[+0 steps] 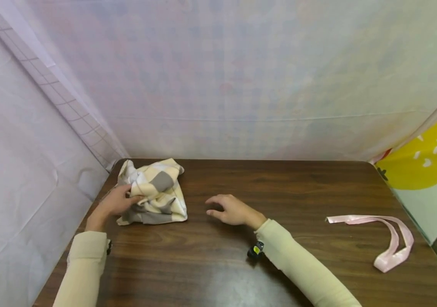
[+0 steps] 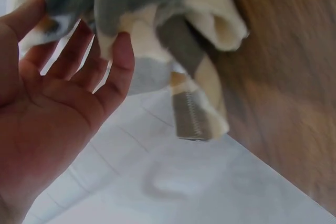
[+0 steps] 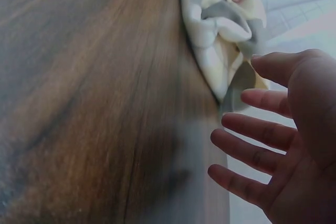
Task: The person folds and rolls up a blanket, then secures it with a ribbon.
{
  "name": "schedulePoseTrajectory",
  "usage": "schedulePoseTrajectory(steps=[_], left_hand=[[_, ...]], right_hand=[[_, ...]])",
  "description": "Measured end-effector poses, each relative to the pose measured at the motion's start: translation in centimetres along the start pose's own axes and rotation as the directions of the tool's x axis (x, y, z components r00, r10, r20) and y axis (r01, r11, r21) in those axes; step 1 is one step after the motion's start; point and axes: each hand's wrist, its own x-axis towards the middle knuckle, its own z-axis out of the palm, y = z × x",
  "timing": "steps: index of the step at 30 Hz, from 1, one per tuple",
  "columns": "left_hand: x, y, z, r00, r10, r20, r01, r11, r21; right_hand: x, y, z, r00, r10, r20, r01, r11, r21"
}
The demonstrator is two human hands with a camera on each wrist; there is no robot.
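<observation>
A crumpled cloth (image 1: 161, 192) with cream, grey and white checks lies heaped at the table's back left corner, its pile soft-looking. My left hand (image 1: 116, 200) is at its left side, with thumb and curled fingers holding its folds; some fingertips are hidden behind the fabric in the left wrist view. A stitched hem (image 2: 191, 111) shows there too. To the right of the cloth, my right hand (image 1: 231, 209) hovers over the table, apart from it. Its fingers are spread and loosely bent in the right wrist view, with nothing in them.
On the right part of the brown wooden table (image 1: 280, 183) lies a looped pink ribbon (image 1: 403, 238). Pale curtains (image 1: 241, 85) hang behind the table and at its left. A yellow printed shape (image 1: 422, 162) is on the surface at the right.
</observation>
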Motion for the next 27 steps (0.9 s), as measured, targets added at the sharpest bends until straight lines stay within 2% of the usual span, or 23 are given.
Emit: schedulePoseTrajectory(steps=[4,8,15,18,21,27], left_hand=[[0.5,1.2,0.8,0.998,0.046,0.045,-0.046,0.999,0.008],[0.8,2.4,1.7,0.996,0.074,0.057,-0.074,0.997,0.000],[1.1,4.9,3.5,0.990,0.117,0.081,-0.114,0.993,-0.039],[1.3,6.0,4.3,0.987,0.138,0.085,-0.135,0.990,-0.046],[1.6,6.9,5.1,0.984,0.156,0.090,-0.151,0.987,-0.053],[2.0,8.1,6.3,0.974,0.214,0.068,-0.213,0.977,-0.028]], right_hand=[[0.1,-0.2,0.1,1.000,-0.022,-0.015,0.023,1.000,0.014],[0.1,-0.4,0.3,0.997,-0.053,-0.057,0.054,0.998,0.020],[0.2,-1.3,0.5,0.977,-0.103,-0.189,0.112,0.993,0.041],[0.2,-1.7,0.5,0.968,-0.079,-0.239,0.102,0.991,0.085],[0.3,-2.0,0.6,0.966,-0.034,-0.256,0.066,0.991,0.118],[-0.1,-2.0,1.2,0.963,0.008,-0.270,0.017,0.996,0.090]])
